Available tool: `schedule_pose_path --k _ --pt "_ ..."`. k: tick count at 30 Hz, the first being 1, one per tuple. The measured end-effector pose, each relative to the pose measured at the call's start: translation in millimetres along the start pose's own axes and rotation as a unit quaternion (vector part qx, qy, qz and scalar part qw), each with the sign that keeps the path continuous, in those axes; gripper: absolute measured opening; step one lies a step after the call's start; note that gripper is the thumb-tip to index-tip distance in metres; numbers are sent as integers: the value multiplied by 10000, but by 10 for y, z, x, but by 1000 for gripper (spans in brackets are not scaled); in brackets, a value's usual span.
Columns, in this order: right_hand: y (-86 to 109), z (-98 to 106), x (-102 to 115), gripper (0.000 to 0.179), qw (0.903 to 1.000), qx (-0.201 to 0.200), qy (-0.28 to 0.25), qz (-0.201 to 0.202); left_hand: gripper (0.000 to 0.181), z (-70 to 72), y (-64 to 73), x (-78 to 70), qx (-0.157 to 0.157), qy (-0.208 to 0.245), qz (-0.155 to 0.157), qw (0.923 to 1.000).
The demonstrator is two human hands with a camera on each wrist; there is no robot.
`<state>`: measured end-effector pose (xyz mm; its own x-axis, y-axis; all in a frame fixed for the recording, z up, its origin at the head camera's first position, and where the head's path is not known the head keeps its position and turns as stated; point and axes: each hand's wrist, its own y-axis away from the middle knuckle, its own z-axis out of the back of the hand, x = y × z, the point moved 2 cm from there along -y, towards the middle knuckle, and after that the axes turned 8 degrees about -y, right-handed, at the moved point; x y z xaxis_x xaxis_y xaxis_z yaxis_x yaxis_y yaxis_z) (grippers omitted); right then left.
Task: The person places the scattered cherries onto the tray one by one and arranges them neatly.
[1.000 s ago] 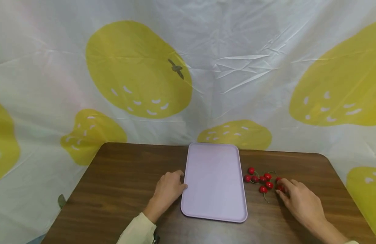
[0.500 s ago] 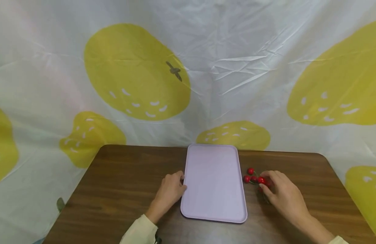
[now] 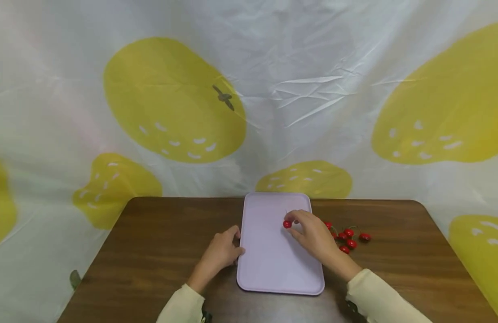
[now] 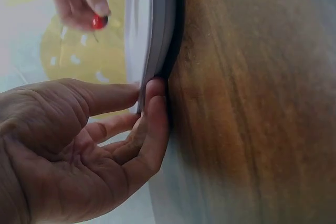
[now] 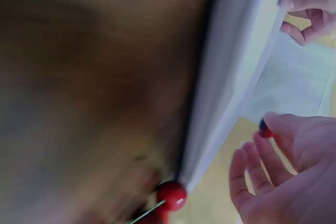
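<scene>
A pale lilac rectangular tray [image 3: 269,264] lies on the brown wooden table. My left hand [image 3: 222,249] pinches its left edge; in the left wrist view the thumb [image 4: 118,98] is on the rim and the fingers press the outer side. Over the tray, my right hand [image 3: 313,235] holds one red cherry [image 3: 287,224] between thumb and fingertips, its thin stem pointing up. The same cherry [image 5: 265,128] shows partly behind the thumb in the right wrist view. Several more red cherries [image 3: 349,233] with green stems lie right of the tray, a few partly hidden by my right hand.
The wooden table [image 3: 160,260] carries the tray and cherries. Close behind its far edge hangs a white cloth [image 3: 184,179] printed with large yellow fruit. Cream sleeves [image 3: 382,296] cover both forearms.
My right hand has moved left from the cherry pile to over the tray, carrying one cherry. My left hand stays at the tray's left edge. The head view has shifted slightly.
</scene>
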<state>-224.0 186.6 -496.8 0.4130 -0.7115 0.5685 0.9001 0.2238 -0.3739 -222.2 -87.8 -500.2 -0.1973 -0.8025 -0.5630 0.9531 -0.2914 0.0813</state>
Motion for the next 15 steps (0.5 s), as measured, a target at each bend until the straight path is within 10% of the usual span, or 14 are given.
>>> schedule_pose_path --k 15 --pt "-689 -378 119 16 9967 757 276 44 27 -16 19 23 153 230 -145 9995"
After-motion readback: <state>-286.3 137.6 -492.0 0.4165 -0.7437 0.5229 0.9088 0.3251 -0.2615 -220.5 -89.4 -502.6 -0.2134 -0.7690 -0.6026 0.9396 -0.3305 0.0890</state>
